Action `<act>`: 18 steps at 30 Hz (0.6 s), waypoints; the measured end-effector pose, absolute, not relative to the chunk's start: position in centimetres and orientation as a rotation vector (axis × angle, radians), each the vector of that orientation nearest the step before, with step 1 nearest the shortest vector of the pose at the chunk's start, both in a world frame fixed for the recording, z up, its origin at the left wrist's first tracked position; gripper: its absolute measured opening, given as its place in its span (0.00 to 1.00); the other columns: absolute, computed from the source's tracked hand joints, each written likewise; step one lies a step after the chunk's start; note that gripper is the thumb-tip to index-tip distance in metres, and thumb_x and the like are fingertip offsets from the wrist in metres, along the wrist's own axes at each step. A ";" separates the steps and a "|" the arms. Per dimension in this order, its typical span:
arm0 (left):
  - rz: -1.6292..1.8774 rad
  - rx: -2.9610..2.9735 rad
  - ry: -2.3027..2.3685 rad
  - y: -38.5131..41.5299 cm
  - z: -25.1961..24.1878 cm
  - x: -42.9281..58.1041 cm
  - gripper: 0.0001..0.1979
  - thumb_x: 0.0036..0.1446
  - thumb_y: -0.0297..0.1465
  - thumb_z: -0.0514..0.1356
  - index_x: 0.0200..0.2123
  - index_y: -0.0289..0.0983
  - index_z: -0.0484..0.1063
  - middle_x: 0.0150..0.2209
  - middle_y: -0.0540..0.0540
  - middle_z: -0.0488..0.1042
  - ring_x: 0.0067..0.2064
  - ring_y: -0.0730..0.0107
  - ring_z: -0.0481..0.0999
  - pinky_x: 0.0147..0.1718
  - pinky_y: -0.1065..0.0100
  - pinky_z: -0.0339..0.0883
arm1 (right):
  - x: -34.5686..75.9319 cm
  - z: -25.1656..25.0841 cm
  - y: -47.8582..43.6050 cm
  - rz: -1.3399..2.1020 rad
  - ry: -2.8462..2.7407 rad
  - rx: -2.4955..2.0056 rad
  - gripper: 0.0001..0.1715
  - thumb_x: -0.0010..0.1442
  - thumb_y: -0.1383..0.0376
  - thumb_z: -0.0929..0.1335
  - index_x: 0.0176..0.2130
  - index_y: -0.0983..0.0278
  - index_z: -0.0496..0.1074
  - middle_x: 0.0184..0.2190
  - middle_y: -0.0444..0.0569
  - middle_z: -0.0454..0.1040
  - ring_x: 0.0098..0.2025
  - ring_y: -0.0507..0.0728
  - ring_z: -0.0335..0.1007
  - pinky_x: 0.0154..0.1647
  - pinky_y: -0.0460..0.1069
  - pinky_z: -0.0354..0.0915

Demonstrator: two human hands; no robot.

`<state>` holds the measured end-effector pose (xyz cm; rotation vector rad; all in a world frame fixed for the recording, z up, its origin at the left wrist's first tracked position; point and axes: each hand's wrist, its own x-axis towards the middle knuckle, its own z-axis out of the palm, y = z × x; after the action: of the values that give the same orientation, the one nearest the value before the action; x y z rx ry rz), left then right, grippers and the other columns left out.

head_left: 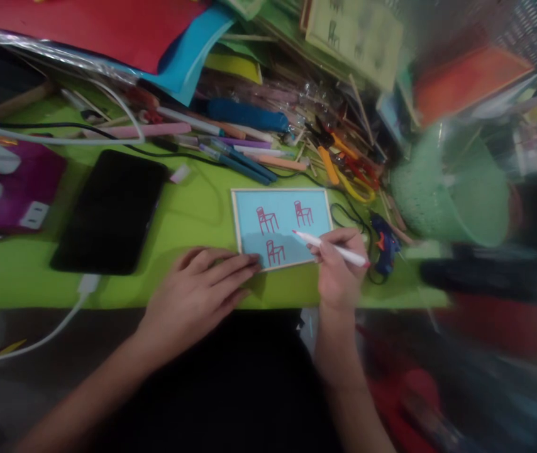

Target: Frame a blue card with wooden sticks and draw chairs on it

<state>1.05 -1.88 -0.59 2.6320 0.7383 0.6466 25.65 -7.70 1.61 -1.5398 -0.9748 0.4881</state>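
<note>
A light blue card (pixel 249 201) with a pale narrow border lies on the green tabletop, bearing three chair drawings in dark red line. My left hand (pixel 207 277) rests flat at the card's lower left corner, fingers stretched out and fingertips on its edge. In my right hand (pixel 341 270) is a white felt-tip marker (pixel 329 245), gripped between thumb and fingers. Its reddish tip points left over the card, just below and between the upper two chairs; whether it touches the surface I cannot tell. The right hand covers the card's lower right corner.
A black phone (pixel 112 211) with a white cable lies left, beside a purple power strip (pixel 27 182). Several pens (pixel 240 160), orange-handled pliers (pixel 327 163) and sticks crowd behind the card. A blue glue gun (pixel 384 245) and green basket (pixel 452 182) stand right. The table's front edge is close.
</note>
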 end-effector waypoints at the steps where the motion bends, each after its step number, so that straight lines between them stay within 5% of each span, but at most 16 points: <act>1: 0.638 2.636 0.740 -1.9 -0.6 1.0 0.18 0.71 0.32 0.61 0.62 0.48 0.76 0.60 0.50 0.81 0.55 0.53 0.79 0.52 0.49 0.69 | 25.6 1.6 -7.7 0.503 -0.972 -1.538 0.09 0.64 0.58 0.72 0.39 0.58 0.70 0.29 0.41 0.72 0.30 0.54 0.74 0.32 0.50 0.71; 18: 0.636 2.702 0.703 -1.8 -0.6 1.0 0.17 0.72 0.32 0.60 0.62 0.43 0.76 0.60 0.49 0.81 0.53 0.54 0.78 0.50 0.50 0.67 | 24.4 3.3 -7.5 0.803 -1.090 -1.646 0.08 0.59 0.63 0.75 0.33 0.59 0.72 0.25 0.39 0.73 0.24 0.50 0.66 0.23 0.46 0.60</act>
<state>1.00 -1.77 -0.55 2.7020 0.7026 0.6355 24.44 -7.54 3.27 -1.6463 -1.0904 0.8027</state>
